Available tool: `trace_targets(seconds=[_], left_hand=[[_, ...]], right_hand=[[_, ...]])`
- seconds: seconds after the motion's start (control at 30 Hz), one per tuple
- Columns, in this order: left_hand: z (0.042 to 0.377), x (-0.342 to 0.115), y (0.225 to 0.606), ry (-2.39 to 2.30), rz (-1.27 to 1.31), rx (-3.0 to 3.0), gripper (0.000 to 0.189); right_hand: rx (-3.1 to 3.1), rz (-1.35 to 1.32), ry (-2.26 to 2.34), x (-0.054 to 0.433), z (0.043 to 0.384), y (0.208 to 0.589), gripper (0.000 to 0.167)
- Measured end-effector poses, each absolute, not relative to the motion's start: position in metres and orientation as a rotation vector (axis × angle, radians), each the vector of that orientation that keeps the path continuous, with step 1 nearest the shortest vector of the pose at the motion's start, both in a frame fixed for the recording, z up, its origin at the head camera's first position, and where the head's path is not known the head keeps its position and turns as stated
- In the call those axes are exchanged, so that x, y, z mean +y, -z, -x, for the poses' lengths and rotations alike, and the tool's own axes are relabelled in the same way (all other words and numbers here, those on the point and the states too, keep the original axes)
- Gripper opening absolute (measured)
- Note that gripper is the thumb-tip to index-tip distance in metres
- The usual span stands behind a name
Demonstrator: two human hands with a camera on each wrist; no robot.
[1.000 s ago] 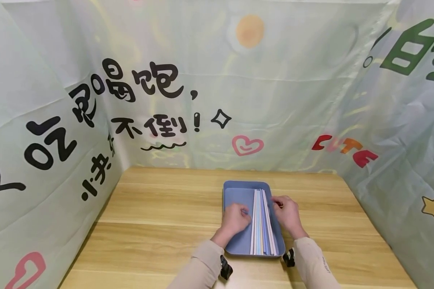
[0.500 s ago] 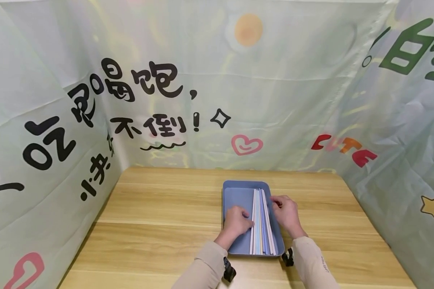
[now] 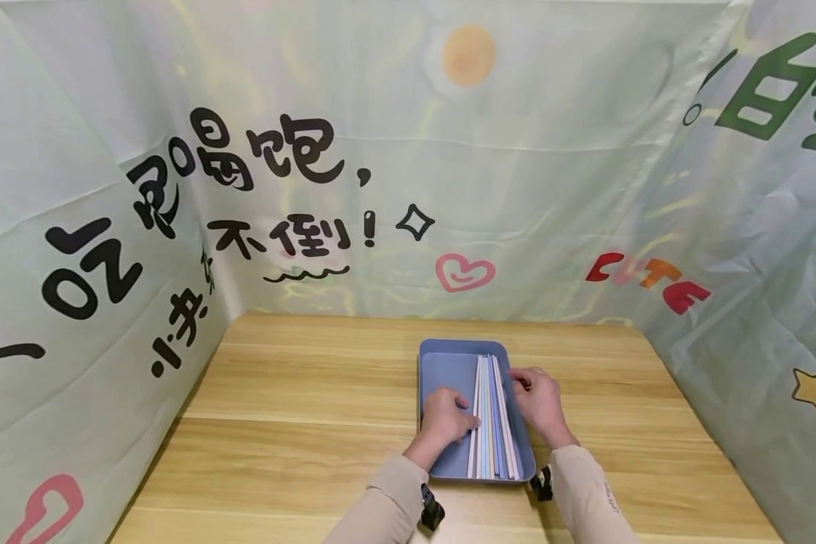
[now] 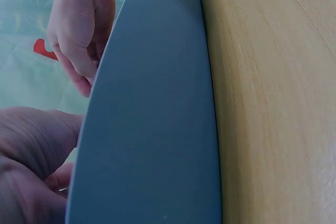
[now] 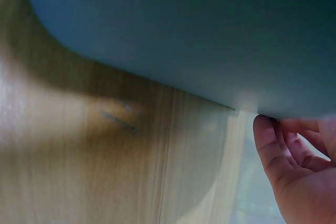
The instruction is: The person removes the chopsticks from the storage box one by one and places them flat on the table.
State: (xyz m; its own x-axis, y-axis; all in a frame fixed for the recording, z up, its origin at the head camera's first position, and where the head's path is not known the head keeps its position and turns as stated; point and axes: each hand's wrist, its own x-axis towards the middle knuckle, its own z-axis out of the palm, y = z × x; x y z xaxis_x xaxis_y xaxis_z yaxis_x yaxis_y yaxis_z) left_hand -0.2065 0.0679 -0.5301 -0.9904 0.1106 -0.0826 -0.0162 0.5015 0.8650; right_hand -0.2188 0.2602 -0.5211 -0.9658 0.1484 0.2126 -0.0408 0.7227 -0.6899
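A blue-grey rectangular tray (image 3: 449, 365) stands on the table in the head view. Along its right half lies a bundle of long thin sticks (image 3: 492, 446) in white, pale blue, yellow and blue. My left hand (image 3: 445, 417) reaches over the tray's left side, with the thumb touching the leftmost sticks and the other fingers loosely bent. On the far side, my right hand (image 3: 539, 398) pinches the right rim between thumb and fingers. The right wrist view shows the right fingertips (image 5: 265, 124) at the rim. In the left wrist view, the tray wall (image 4: 149, 103) partly hides the left hand.
The wooden table (image 3: 299, 400) extends on both sides of the tray. Printed fabric walls (image 3: 551, 189) enclose its back and both sides. Dark wrist devices sit under both sleeves, with the left one (image 3: 431, 514) near the tray's front edge.
My left hand has moved slightly right and toward the body, bringing its thumb onto the sticks. The near end of the leftmost sticks has shifted slightly left. My right hand stays at the rim.
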Motion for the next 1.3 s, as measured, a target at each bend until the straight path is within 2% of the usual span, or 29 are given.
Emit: trace_targets(seconds=[0.4,0.7,1.0,1.3], left_hand=[[0.205,0.065,0.527,-1.557,-0.119,2.633,0.019],[0.208,0.068,0.536,-1.451,-0.158,2.788,0.029],[0.204,0.064,0.524,-1.435,-0.023,2.691,0.039],[0.209,0.053,0.498,-1.513,0.019,2.630,0.025]], right_hand=[[-2.672,0.087,-1.084,0.262,0.219,0.521,0.027],[-2.673,0.084,-1.088,0.261,0.219,0.521,0.027],[-2.686,0.095,-1.118,0.261,0.217,0.521,0.027],[-2.687,0.100,-1.124,0.261,0.219,0.520,0.028]])
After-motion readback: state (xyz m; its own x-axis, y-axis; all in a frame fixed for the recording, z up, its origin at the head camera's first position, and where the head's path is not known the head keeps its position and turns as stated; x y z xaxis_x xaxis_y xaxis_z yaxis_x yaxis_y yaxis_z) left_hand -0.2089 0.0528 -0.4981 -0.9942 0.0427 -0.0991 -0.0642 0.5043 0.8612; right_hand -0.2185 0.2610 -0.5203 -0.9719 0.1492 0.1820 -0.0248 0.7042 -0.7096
